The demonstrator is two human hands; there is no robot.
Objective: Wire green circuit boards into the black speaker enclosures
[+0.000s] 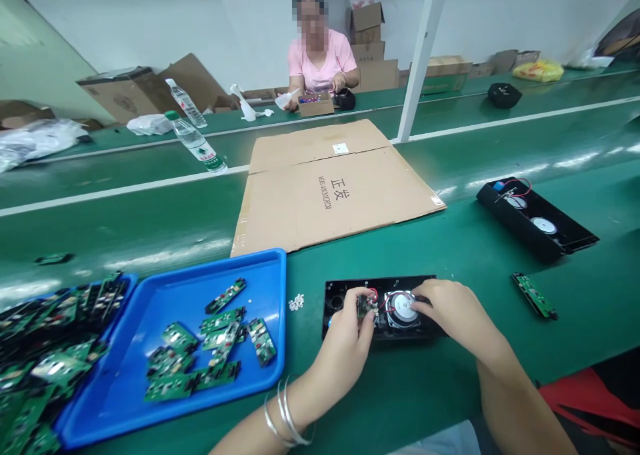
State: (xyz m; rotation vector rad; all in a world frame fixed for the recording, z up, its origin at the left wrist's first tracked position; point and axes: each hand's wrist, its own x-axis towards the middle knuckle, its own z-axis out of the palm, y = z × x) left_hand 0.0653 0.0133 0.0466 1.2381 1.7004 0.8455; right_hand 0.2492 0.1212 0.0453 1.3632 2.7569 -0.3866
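Observation:
A black speaker housing [345,287] lies open-side up on the green bench in front of me. Inside it sits a round speaker driver [403,307] with a silver-white back, and thin red wires run beside it. My left hand [347,332] pinches a small green circuit board [367,306] over the housing, left of the driver. At the driver's right side is my right hand [447,305], its thumb and fingers closed near the rim by the wires. Whatever lies between those fingertips is too small to make out.
A blue tray [170,422] with several circuit boards stands left, beside a heap of boards [50,348]. Small white pieces [296,302] lie near it. Flattened cardboard [295,202] lies ahead. To the right are another speaker housing [535,218] and a circuit board [534,295]. A co-worker [323,62] sits opposite.

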